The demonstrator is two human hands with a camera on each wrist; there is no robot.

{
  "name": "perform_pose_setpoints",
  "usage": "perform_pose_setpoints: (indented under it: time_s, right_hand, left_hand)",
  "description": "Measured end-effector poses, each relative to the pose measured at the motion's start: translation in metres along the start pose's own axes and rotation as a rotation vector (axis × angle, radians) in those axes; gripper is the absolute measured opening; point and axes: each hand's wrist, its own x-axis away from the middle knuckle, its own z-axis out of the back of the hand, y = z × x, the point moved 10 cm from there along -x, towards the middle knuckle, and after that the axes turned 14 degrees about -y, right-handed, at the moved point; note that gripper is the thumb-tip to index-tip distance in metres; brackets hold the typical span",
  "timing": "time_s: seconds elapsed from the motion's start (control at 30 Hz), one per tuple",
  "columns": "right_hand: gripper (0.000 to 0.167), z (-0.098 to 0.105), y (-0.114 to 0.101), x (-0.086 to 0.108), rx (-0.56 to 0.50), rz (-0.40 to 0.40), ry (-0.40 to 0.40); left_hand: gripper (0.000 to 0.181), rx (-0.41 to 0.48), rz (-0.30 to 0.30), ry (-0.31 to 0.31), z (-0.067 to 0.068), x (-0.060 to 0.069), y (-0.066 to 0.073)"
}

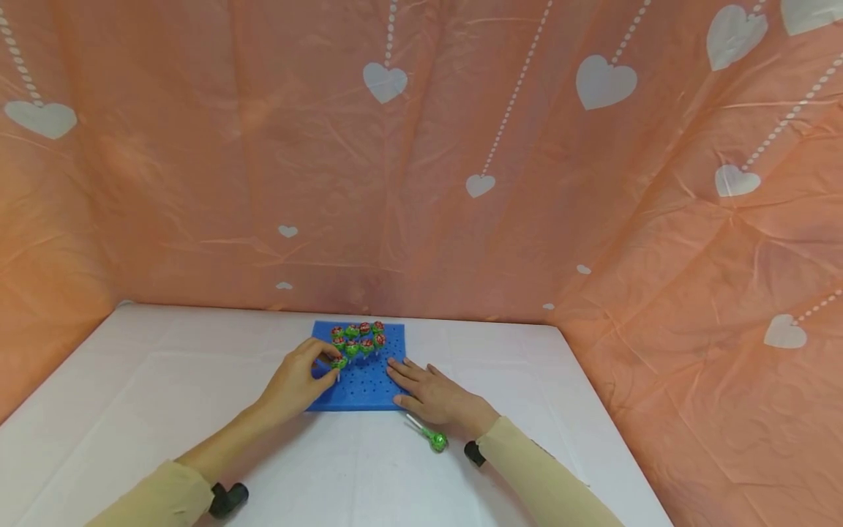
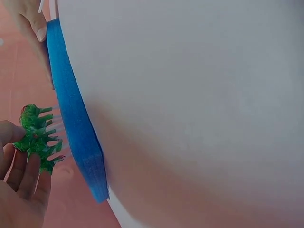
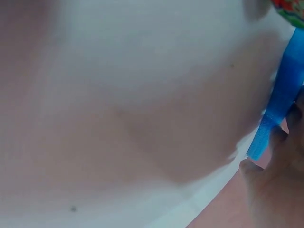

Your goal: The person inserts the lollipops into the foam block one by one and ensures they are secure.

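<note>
A blue foam board with many small holes lies on the white table, and several lollipops in green and red wrappers stand upright in its back half. At the front left of that group my left hand pinches one lollipop by its wrapped head, stick pointing down. In the left wrist view, thumb and fingertips touch the green wrappers; whether the stick is in a hole cannot be made out. My right hand rests on the board's right side, fingers extended.
One green lollipop lies on its side on the table in front of my right hand. White cloth covers the table. Orange curtains printed with white hearts rise behind the table and at both sides.
</note>
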Motion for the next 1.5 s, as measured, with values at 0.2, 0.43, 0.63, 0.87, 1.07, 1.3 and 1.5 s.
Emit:
perform_pose_setpoints:
  time_s: [0.2, 0.43, 0.63, 0.87, 1.07, 1.3, 1.5]
  right_hand:
    - [0.064, 0.002, -0.001, 0.000, -0.003, 0.003, -0.011]
    - [0.064, 0.006, 0.000, 0.001, 0.007, -0.001, -0.017]
    - [0.063, 0.010, 0.003, -0.001, 0.023, -0.002, 0.010]
    - [0.062, 0.011, 0.002, 0.005, 0.004, 0.020, 0.057]
    - [0.056, 0.017, 0.000, 0.026, -0.099, 0.056, 0.152]
    - [0.046, 0.017, 0.010, 0.056, -0.338, 0.055, 0.252]
    - [0.031, 0.011, 0.009, 0.071, -0.488, 0.175, 0.338]
  left_hand:
    - [0.028, -0.018, 0.012, 0.008, 0.004, 0.003, 0.000]
    - [0.029, -0.021, -0.018, 0.023, 0.007, 0.007, 0.005]
    - [0.030, -0.031, -0.061, 0.036, 0.005, 0.011, 0.019]
    - [0.033, -0.099, -0.107, 0.025, -0.003, 0.018, 0.034]
    - [0.030, -0.173, -0.119, 0.031, 0.004, 0.032, 0.028]
    - [0.030, -0.244, -0.093, -0.013, 0.013, 0.040, 0.011]
    - [0.043, -0.300, -0.051, -0.118, 0.008, 0.037, -0.007]
